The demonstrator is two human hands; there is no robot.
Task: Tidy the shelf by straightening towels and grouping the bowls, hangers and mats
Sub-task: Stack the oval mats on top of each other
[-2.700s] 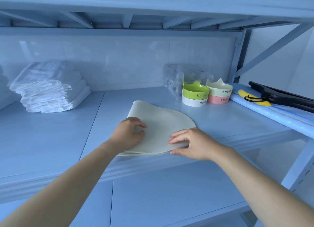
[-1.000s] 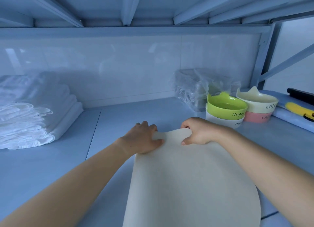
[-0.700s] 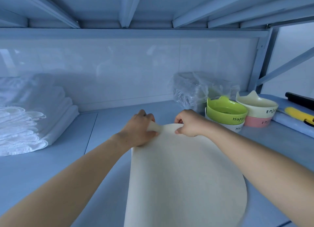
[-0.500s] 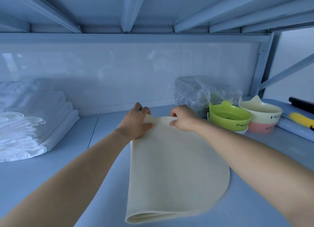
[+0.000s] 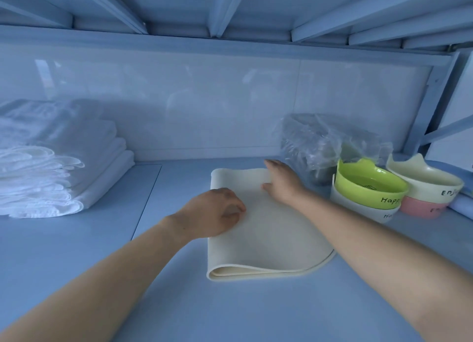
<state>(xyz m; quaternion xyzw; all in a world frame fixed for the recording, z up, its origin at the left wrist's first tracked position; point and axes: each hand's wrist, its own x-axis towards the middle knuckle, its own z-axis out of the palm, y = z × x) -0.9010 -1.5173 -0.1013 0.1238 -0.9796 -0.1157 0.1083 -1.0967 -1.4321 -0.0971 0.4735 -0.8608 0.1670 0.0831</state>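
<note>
A cream folded mat (image 5: 266, 234) lies flat on the blue shelf (image 5: 76, 265), near the back wall. My left hand (image 5: 215, 215) rests on the mat's left edge with its fingers loosely curled. My right hand (image 5: 280, 181) lies flat on the mat's far right corner, fingers straight. To the right stand a green bowl (image 5: 368, 188) stacked on a white one (image 5: 368, 211), and a cream bowl (image 5: 425, 183) stacked on a pink one (image 5: 422, 208). A pile of white towels (image 5: 51, 167) sits at the left.
A crinkled clear plastic bag (image 5: 314, 142) with dark contents stands behind the bowls against the white back wall. The upper shelf's beams hang low overhead. A metal upright and brace (image 5: 427, 111) close the right side.
The mat was slid from the shelf's front edge to the back and laid down flat. Both hands let go of its far edge; the left one drew back along the left side.
</note>
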